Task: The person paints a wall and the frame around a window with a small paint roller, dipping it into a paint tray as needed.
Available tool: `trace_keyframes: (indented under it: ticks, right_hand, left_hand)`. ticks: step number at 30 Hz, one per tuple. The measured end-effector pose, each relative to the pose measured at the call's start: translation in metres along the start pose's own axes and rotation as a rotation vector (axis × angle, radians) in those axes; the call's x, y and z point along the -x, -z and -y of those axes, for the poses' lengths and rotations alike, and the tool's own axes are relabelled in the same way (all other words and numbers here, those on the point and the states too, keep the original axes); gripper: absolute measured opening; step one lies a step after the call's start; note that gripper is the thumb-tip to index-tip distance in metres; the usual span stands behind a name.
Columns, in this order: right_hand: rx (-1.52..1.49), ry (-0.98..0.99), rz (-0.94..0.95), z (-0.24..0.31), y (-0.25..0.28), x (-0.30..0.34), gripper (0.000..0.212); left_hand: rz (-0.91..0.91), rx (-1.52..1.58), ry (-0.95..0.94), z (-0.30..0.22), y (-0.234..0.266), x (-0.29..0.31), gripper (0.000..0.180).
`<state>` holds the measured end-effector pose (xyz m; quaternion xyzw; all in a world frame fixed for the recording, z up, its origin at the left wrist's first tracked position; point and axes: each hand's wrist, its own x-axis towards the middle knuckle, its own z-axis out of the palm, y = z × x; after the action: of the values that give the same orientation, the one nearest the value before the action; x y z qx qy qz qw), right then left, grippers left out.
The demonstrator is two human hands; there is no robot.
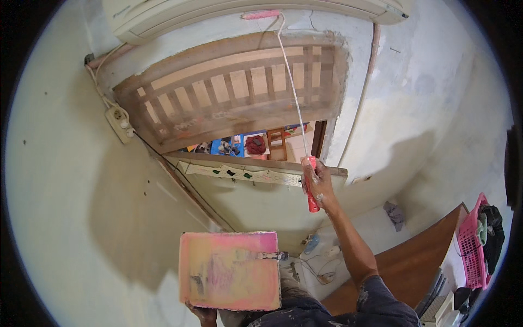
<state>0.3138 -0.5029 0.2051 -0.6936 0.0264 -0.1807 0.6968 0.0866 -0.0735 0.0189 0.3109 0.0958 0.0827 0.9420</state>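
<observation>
My right hand (320,184) is closed round the red handle of a paint roller (295,90), its arm stretched forward and up. The roller's thin white rod rises to a pink-stained sleeve (261,14), which lies against the strip of wall between the air conditioner and the window frame. My left hand (201,313) supports a paint tray (229,272) from beneath its near left corner; most of its fingers are hidden under the tray. Yellow, pink and magenta paint smears cover the tray. A paintbrush (272,255) rests across the tray's right edge.
Above the slatted wooden window (234,82) hangs a white air conditioner (250,16). A socket strip (119,122) with cables is on the left wall. To the lower right stand a brown panel (381,267) and a pink basket (473,245) of clothes. Cables (326,275) lie on the floor.
</observation>
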Motion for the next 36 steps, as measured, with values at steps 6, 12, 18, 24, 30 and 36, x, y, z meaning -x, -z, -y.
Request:
trace_keyframes:
  ticks: [6, 12, 18, 24, 30, 36]
  right_hand:
    - [0.052, 0.005, -0.020, -0.019, -0.002, 0.014, 0.036]
    - [0.190, -0.178, -0.031, -0.025, 0.003, 0.092, 0.025]
    - [0.260, -0.242, 0.088, -0.056, 0.030, 0.178, 0.018]
    - [0.379, -0.299, 0.128, -0.087, 0.035, 0.236, 0.023]
    - [0.378, -0.190, -0.072, -0.087, 0.062, 0.249, 0.024]
    - [0.258, -0.246, -0.355, -0.050, 0.076, 0.253, 0.028]
  left_hand:
    - [-0.095, -0.113, 0.021, 0.002, -0.028, -0.008, 0.066]
    - [-0.114, 0.021, 0.095, 0.008, 0.014, -0.009, 0.059]
    - [-0.136, -0.024, 0.078, 0.004, -0.003, -0.010, 0.055]
    - [-0.139, 0.052, 0.061, 0.003, 0.005, -0.013, 0.057]
    - [-0.092, 0.058, 0.087, -0.007, -0.035, -0.028, 0.054]
    - [0.050, 0.093, 0.122, -0.009, -0.106, -0.073, 0.051]
